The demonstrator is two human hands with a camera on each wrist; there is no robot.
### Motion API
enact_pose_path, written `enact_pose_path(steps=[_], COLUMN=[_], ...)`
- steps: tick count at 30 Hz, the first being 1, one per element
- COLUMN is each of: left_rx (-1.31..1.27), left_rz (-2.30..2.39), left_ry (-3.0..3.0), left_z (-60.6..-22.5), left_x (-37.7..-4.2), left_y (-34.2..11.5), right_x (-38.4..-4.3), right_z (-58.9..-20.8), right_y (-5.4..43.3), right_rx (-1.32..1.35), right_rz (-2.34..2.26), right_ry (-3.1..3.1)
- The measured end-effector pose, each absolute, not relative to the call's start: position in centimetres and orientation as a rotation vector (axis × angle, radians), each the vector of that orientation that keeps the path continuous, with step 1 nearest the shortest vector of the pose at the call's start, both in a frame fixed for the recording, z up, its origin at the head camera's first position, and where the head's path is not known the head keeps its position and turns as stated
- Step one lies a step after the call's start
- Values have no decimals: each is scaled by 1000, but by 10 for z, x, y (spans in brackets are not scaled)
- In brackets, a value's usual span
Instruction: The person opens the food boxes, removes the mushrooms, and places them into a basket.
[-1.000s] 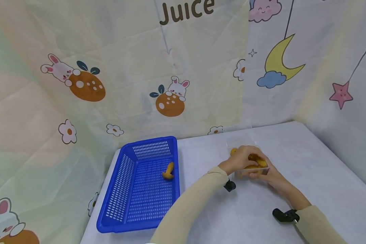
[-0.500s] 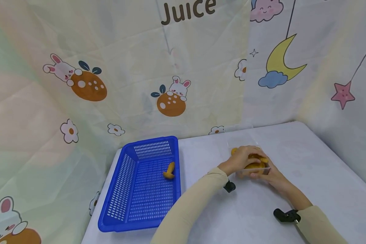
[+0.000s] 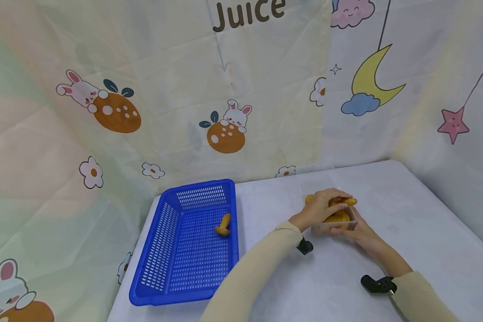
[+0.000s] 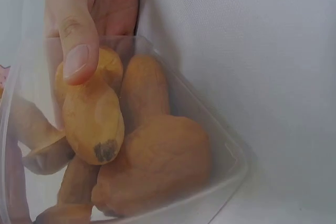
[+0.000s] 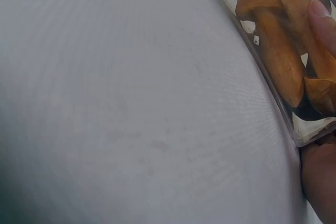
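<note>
In the head view my left hand (image 3: 321, 206) reaches over a clear plastic box (image 4: 233, 153) and pinches a yellowish-brown mushroom (image 3: 349, 202). Seen from the left wrist, the thumb lies on this mushroom, whose dark stem end points toward the camera. More mushrooms (image 5: 278, 56) fill the box beneath it, some with thick stems and rounded caps. My right hand (image 3: 360, 231) grips the box at its near right side. A single mushroom (image 3: 223, 225) lies in the blue basket (image 3: 134, 286) to the left, by its right wall.
The box's transparent lid (image 3: 315, 180) stands raised at the back. Both hands work on a white-covered table (image 3: 410, 214). A printed cloth backdrop (image 3: 169, 112) rises behind the table, and another side meets it at the right.
My left hand has lifted slightly, raising a mushroom so its end pokes out past the fingers above the box rim. The right hand keeps its grip; the basket's mushroom stays put.
</note>
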State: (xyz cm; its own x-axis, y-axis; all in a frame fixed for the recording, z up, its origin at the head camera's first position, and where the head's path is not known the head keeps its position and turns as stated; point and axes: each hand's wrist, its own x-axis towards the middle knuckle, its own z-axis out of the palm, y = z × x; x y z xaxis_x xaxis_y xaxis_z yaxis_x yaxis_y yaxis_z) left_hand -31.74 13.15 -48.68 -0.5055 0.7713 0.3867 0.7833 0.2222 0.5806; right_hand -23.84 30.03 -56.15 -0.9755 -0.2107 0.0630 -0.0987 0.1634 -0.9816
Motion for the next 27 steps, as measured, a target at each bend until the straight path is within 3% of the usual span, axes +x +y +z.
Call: enact_pose_path(steps=[14, 27], left_rx=[-1395, -1377], left_rz=[-1335, -1763], left_ry=[-2433, -2353], left_z=[-482, -448], left_x=[-317, -312], left_y=[132, 120], right_x=[-240, -236], right_z=[-562, -557], right_y=[301, 299], right_rx=[-343, -284], right_rz=[-1993, -1965], right_ry=[2309, 2323])
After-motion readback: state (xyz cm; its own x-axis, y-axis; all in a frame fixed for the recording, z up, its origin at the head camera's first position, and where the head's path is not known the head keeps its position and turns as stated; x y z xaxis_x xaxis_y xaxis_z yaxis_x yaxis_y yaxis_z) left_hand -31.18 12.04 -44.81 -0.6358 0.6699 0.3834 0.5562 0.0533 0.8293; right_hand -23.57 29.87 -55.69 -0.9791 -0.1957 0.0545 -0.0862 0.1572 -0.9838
